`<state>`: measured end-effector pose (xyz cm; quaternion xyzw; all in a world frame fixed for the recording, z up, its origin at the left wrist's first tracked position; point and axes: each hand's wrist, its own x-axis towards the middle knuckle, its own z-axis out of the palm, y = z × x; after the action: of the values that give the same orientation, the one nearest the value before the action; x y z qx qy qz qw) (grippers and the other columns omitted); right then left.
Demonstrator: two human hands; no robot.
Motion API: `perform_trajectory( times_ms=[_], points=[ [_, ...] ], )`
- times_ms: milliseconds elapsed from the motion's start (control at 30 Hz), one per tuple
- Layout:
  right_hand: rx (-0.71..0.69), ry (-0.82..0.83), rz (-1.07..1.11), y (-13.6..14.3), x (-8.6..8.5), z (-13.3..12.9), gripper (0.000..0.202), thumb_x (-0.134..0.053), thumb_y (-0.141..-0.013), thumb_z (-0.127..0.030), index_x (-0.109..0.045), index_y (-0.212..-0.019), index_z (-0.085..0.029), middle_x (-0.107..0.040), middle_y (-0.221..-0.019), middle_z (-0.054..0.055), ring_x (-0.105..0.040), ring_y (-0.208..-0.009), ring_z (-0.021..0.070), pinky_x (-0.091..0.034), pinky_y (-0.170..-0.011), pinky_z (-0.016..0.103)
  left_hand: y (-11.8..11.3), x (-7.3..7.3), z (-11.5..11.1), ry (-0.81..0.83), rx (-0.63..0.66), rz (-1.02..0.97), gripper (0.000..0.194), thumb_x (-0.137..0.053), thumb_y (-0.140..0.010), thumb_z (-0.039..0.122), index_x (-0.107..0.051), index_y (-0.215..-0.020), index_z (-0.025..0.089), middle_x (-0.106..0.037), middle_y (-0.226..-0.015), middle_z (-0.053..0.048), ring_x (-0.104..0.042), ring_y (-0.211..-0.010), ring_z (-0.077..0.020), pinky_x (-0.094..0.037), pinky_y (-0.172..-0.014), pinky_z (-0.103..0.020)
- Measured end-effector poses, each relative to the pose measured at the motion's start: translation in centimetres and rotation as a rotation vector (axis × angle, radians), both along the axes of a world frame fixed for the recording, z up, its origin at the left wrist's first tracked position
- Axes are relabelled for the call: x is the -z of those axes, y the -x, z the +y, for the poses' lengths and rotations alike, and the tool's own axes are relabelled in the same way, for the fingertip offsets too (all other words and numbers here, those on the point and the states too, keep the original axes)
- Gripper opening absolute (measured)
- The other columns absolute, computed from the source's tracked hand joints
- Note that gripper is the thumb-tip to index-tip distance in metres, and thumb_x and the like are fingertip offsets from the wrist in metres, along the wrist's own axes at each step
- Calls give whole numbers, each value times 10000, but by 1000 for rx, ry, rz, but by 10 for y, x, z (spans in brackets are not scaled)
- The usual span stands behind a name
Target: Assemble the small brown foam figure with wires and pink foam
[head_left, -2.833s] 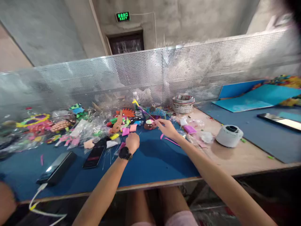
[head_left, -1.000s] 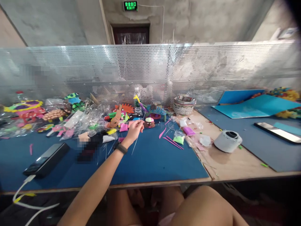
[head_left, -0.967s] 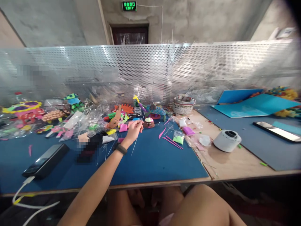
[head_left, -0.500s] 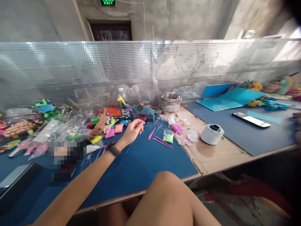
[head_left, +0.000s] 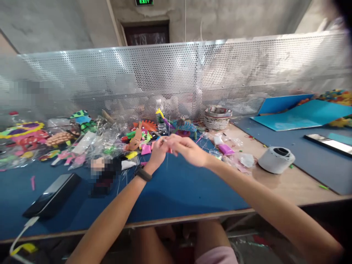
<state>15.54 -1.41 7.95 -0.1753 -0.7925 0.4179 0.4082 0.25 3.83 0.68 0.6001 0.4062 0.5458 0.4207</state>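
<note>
Above the blue mat (head_left: pixel 178 190), my two hands meet with their fingertips together. My left hand (head_left: pixel 158 152), with a dark band on its wrist, is closed in a pinch on a thin pale wire (head_left: pixel 169 126). The wire runs nearly upright, its ends showing above and below the fingers. My right hand (head_left: pixel 191 149) comes in from the right and pinches at the same spot on the wire. The exact grip between the fingertips is too small to make out. Just behind the hands stands a blue dotted clay animal (head_left: pixel 185 127), near a yellow-and-purple giraffe-like figure (head_left: pixel 159 112).
Clay figures and plastic bags (head_left: pixel 110 134) crowd the left. A phone-like device (head_left: pixel 52 194) with a white cable lies front left. Behind are a bottle (head_left: pixel 160 106) and a woven basket (head_left: pixel 217 118). A white roll (head_left: pixel 276 160), purple packet (head_left: pixel 226 149) and phone (head_left: pixel 330 143) lie right.
My right hand has come into view from the right and joined my left hand at the wire. The view has shifted left, so the table things appear further right.
</note>
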Motion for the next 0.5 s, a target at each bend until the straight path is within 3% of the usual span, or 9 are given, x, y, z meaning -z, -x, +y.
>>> perform_trajectory(
  times_ms=[133,200,267,367,500],
  points=[
    [179,236,89,-34,46,46,445,-499,-944,-557,-699,-973,-160,-433,-630,-24,-427,-581,113,-408,-568,248,-2,-2,-9,0,46,-109,343,-539,-931,530,-489,-937,190,-644,-651,3,-556,-469,-107,-448,-470,-223],
    [261,353,105,-40,71,56,468,-503,-924,-589,-676,-980,-158,-357,-584,-57,-319,-483,93,-315,-460,236,-5,-3,-12,10,66,-107,356,-544,-926,545,-481,-943,195,-667,-685,-7,-544,-438,-98,-387,-399,-198],
    [248,388,25,-40,88,59,466,-519,-911,-601,-668,-964,-163,-415,-591,-55,-312,-449,82,-268,-420,230,-7,-2,-14,19,75,-88,357,-550,-923,545,-487,-943,194,-683,-738,-20,-537,-425,-87,-327,-349,-180],
    [231,253,-134,-39,97,54,446,-520,-927,-569,-681,-839,-163,-562,-638,-13,-406,-476,84,-305,-442,223,-9,1,-15,37,90,-58,339,-583,-911,514,-520,-934,182,-660,-731,-13,-537,-427,-83,-347,-339,-183],
    [292,97,-250,-44,93,48,451,-508,-954,-509,-688,-729,-161,-619,-629,6,-456,-483,83,-336,-465,217,-11,8,-15,54,118,-1,300,-648,-878,453,-564,-904,167,-630,-732,-5,-561,-473,-88,-459,-407,-210]
  ],
)
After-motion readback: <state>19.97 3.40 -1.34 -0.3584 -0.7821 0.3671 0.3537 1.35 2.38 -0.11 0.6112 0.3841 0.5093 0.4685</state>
